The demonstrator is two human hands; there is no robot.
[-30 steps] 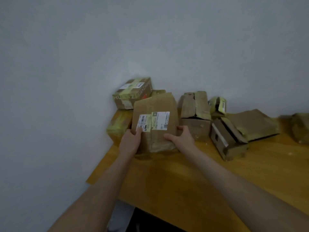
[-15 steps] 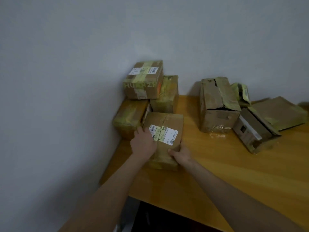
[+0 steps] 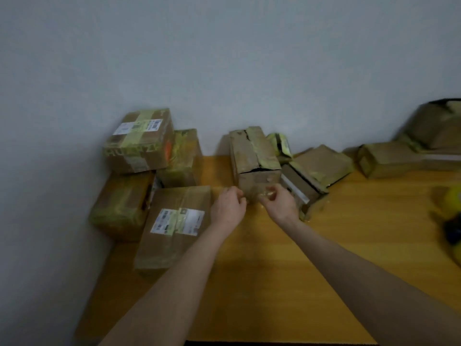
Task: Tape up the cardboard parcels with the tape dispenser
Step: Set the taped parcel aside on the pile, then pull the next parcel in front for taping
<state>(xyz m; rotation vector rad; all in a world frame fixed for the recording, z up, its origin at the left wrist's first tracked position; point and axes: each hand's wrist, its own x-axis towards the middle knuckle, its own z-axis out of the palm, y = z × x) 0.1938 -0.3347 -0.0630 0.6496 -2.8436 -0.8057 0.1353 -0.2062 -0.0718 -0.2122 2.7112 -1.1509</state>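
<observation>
Two bare hands meet at the foot of the upright parcel (image 3: 254,168) in the middle of the frame. The left hand (image 3: 229,208) has its back turned up and its fingers curled in, close to the parcel's lower left front corner. The fingertips are hidden behind the knuckles, so I cannot tell whether they have hold of anything or even touch the cardboard. The right hand (image 3: 280,206) is just beside it, thumb and fingers drawn together in a pinch on a small glossy scrap (image 3: 266,194) at the bottom of the parcel's front face. The scrap is clear and shiny but too blurred to name. The upright parcel stands on the wooden table (image 3: 274,270) near the wall, its top split by a dark tear and streaked with yellowish tape. Left of the left forearm, a labelled parcel (image 3: 174,228) lies flat with white stickers facing up. Beyond it, at centre left, more parcels are stacked in the corner, and the top parcel (image 3: 139,141) also carries white labels. Just right of the right hand sits a low box (image 3: 303,193), lying tilted, with more cardboard behind it toward the upper right. At the right edge of the frame, well apart from both hands, is a yellow and dark object (image 3: 452,216). It is too blurred for me to say whether it is the tape dispenser.
</observation>
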